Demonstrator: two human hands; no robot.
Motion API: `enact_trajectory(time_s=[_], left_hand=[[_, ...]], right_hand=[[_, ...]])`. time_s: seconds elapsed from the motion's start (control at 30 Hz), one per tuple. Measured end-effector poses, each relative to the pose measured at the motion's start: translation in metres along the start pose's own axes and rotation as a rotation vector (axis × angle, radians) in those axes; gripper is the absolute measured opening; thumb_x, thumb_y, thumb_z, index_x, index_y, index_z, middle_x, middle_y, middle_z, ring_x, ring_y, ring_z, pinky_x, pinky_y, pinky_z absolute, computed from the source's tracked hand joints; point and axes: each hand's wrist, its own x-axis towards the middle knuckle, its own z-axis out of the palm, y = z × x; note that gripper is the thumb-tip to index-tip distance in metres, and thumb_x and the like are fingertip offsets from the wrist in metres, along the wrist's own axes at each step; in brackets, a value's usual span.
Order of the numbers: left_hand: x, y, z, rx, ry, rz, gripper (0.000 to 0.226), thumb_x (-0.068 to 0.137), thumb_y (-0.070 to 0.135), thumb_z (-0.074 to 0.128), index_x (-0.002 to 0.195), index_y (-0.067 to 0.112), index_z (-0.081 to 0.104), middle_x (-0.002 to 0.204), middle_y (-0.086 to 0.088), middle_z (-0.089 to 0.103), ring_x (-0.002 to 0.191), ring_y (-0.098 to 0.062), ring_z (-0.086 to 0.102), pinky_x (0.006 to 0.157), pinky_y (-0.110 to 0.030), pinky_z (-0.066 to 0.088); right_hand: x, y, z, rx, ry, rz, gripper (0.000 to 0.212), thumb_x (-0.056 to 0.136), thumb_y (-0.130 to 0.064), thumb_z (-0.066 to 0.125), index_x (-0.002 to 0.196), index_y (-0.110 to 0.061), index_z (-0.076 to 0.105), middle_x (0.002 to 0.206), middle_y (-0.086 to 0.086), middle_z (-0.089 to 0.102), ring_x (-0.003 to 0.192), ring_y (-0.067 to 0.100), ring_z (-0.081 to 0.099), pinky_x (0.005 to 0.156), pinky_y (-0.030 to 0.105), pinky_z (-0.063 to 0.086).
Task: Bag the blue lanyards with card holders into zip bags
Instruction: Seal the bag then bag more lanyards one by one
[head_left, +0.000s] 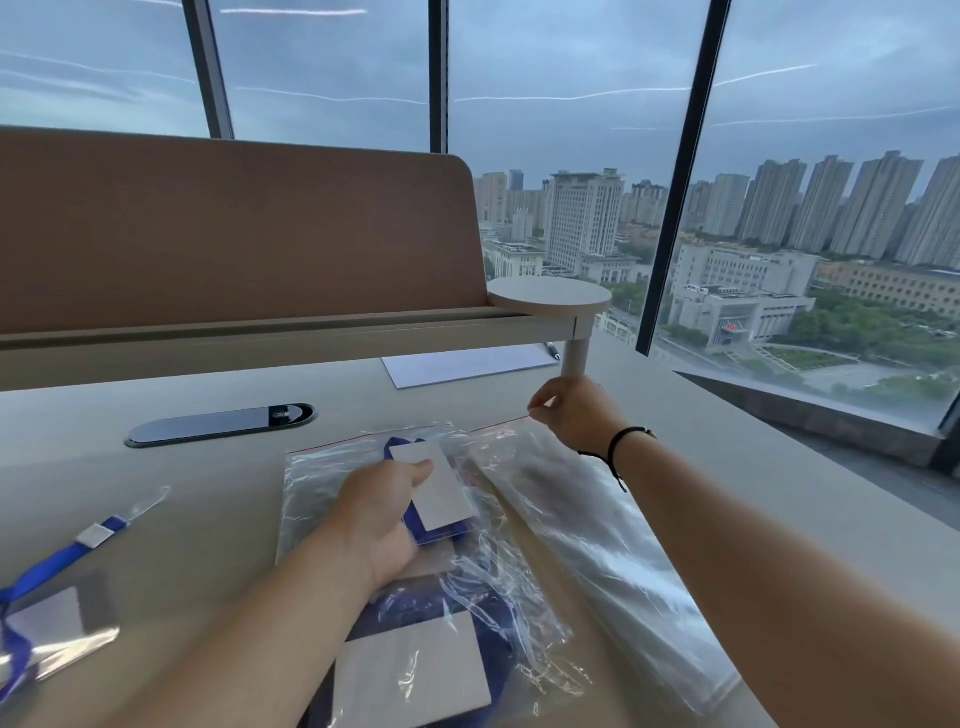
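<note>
Lanyard card holder (439, 488) gripped by left hand (382, 512) inside zip bag (519, 467); right hand (574, 410) pinches its rim.

Desk by the big windows, high up over the city

Pale desk (727, 467) with a tan divider panel (234, 234) behind it, dark-framed floor-to-ceiling windows (571, 78) (overcast sky out there), towers (831, 208) across the way.

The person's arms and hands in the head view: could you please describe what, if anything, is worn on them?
Both forearms are bare, with no sleeves in view. The right hand has a thin black cord bracelet round its wrist, with a loose end hanging down and a small lighter bead or clasp on it. The left hand and its wrist carry nothing: no ring, watch or glove shows on either hand.
</note>
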Motion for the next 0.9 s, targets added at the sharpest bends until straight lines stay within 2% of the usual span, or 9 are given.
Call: enact_trajectory(time_s=[0.2,0.3,0.4,0.47,0.57,0.67,0.73,0.83,0.9], left_hand=[[-0.017,0.016,0.004,-0.038,-0.036,0.072,0.015,0.099,0.005,0.052,0.112,0.012,0.057,0.103,-0.019,0.065,0.085,-0.039,0.059,0.066,-0.054,0.054],[-0.032,0.026,0.004,-0.054,-0.045,0.116,0.015,0.100,0.005,0.052,0.110,0.013,0.059,0.098,-0.018,0.068,0.084,-0.037,0.062,0.066,-0.054,0.055],[-0.055,0.033,-0.001,-0.063,-0.050,0.141,0.014,0.098,0.006,0.054,0.109,0.012,0.062,0.110,-0.022,0.070,0.094,-0.041,0.065,0.065,-0.055,0.058],[-0.075,0.038,-0.008,-0.081,-0.063,0.149,0.014,0.098,0.006,0.055,0.108,0.011,0.063,0.116,-0.024,0.069,0.104,-0.044,0.065,0.075,-0.063,0.056],[-0.110,0.045,-0.021,-0.107,-0.098,0.168,0.019,0.098,0.007,0.054,0.114,0.012,0.064,0.119,-0.023,0.069,0.107,-0.047,0.066,0.083,-0.073,0.050],[-0.144,0.052,-0.039,-0.108,-0.134,0.226,0.026,0.100,0.009,0.052,0.124,0.016,0.060,0.116,-0.021,0.070,0.098,-0.044,0.070,0.078,-0.066,0.055],[-0.167,0.056,-0.054,-0.085,-0.154,0.286,0.026,0.100,0.009,0.051,0.121,0.020,0.060,0.108,-0.015,0.074,0.088,-0.039,0.073,0.076,-0.064,0.057],[-0.196,0.058,-0.078,-0.007,-0.145,0.374,0.024,0.102,0.010,0.049,0.118,0.024,0.060,0.107,-0.011,0.075,0.100,-0.040,0.069,0.086,-0.069,0.051],[-0.215,0.057,-0.095,0.070,-0.111,0.438,0.022,0.102,0.013,0.050,0.112,0.029,0.062,0.103,-0.007,0.074,0.099,-0.035,0.067,0.085,-0.062,0.055]], right_hand=[[-0.020,-0.014,-0.029,-0.040,0.039,-0.049,0.020,0.087,-0.031,0.067,0.076,-0.015,0.071,0.074,-0.001,0.074,0.070,0.018,0.068,0.070,0.034,0.058],[-0.033,-0.027,-0.049,-0.039,0.135,-0.054,0.029,0.083,-0.030,0.069,0.067,-0.006,0.069,0.068,0.007,0.073,0.068,0.026,0.069,0.066,0.036,0.059],[-0.050,-0.050,-0.068,-0.050,0.169,-0.083,0.013,0.077,-0.017,0.069,0.066,-0.012,0.070,0.065,0.002,0.071,0.068,0.020,0.068,0.059,0.027,0.055],[-0.065,-0.072,-0.078,-0.064,0.148,-0.125,0.006,0.076,-0.012,0.068,0.073,-0.015,0.073,0.070,-0.002,0.070,0.070,0.017,0.065,0.060,0.023,0.052],[-0.089,-0.110,-0.091,-0.144,0.090,-0.202,0.017,0.078,-0.009,0.065,0.091,-0.015,0.074,0.085,-0.003,0.069,0.082,0.017,0.063,0.069,0.024,0.049],[-0.117,-0.149,-0.097,-0.225,0.056,-0.317,0.027,0.078,-0.010,0.057,0.095,-0.024,0.073,0.081,-0.010,0.064,0.085,0.017,0.061,0.081,0.032,0.053],[-0.139,-0.174,-0.094,-0.264,0.009,-0.409,0.033,0.082,-0.009,0.051,0.101,-0.024,0.073,0.090,-0.007,0.065,0.084,0.015,0.058,0.083,0.029,0.050],[-0.176,-0.203,-0.072,-0.307,-0.064,-0.548,0.037,0.092,-0.007,0.044,0.114,-0.021,0.071,0.113,-0.001,0.065,0.098,0.014,0.057,0.083,0.019,0.039],[-0.202,-0.213,-0.050,-0.284,-0.126,-0.607,0.036,0.095,-0.007,0.043,0.117,-0.022,0.068,0.107,-0.003,0.061,0.094,0.013,0.054,0.084,0.020,0.044]])
